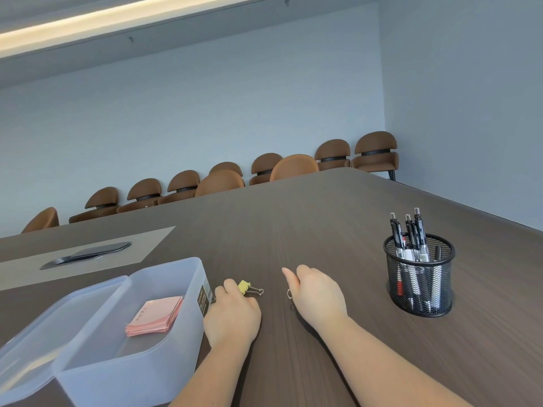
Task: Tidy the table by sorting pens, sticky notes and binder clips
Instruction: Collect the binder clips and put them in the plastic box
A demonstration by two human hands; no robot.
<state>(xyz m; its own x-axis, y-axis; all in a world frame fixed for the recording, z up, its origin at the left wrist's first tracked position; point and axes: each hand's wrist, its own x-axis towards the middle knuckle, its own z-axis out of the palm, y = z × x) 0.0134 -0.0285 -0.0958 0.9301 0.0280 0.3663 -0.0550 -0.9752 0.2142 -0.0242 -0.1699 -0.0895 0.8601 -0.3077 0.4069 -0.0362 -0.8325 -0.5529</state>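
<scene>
My left hand (233,314) lies on the dark table, its fingers closed around a yellow binder clip (248,288) whose wire handles stick out to the right. My right hand (318,295) rests beside it with fingers curled; a metal wire loop of a binder clip (289,293) shows at its left edge, the rest hidden under the palm. A clear plastic box (188,267) to the left holds a stack of pink sticky notes (155,315). A black mesh cup (420,295) to the right holds several pens (410,236).
The box's lid (38,333) sits under its left side. A dark flat cable hatch (85,254) is set into the table at the far left. Brown chairs (376,151) line the far wall beyond the table edge.
</scene>
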